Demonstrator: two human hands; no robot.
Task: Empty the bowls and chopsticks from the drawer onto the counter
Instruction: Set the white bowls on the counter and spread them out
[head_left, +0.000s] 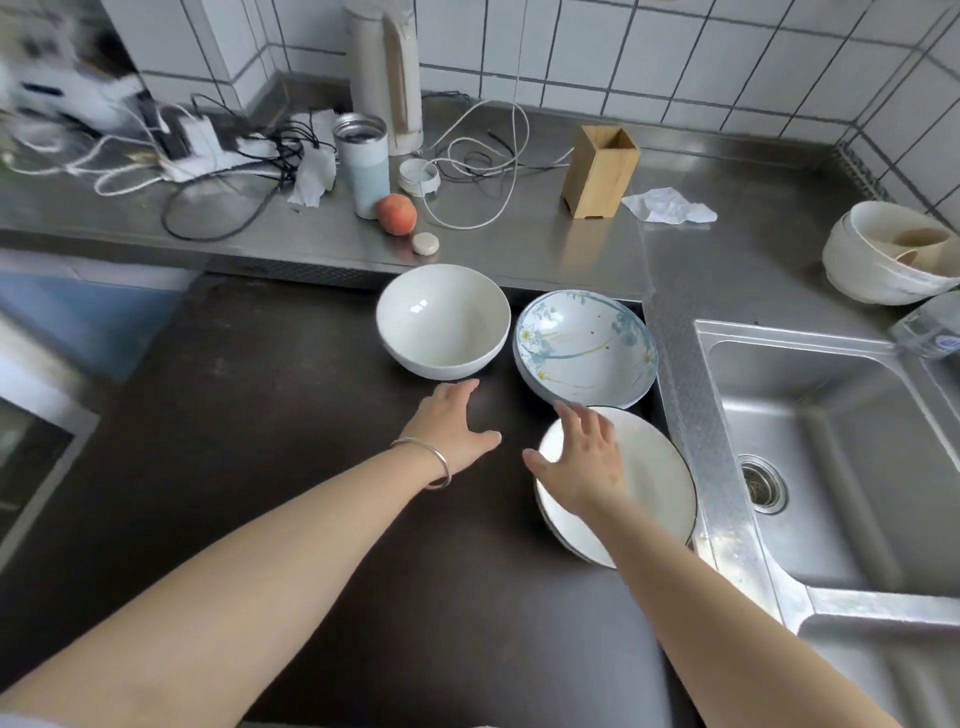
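Observation:
A plain white bowl (442, 320) stands on the dark surface (234, 415) below the steel counter edge. To its right a stack of blue-flowered bowls (586, 345) leans tilted. In front of that lies a stack of white dark-rimmed plates (654, 478). My left hand (451, 426), with a silver bracelet on the wrist, hovers open just in front of the white bowl, holding nothing. Over the left part of the plates my right hand (582, 462) is spread open, fingers toward the flowered bowls. No chopsticks are visible.
The steel counter (519, 249) carries a bamboo holder (600, 171), a crumpled tissue (667, 206), a peach (396, 213), a tumbler (363, 163), a tall thermos (387, 73) and tangled cables (234, 156). Stacked white bowls (888, 260) sit far right. A steel sink (831, 457) lies at right.

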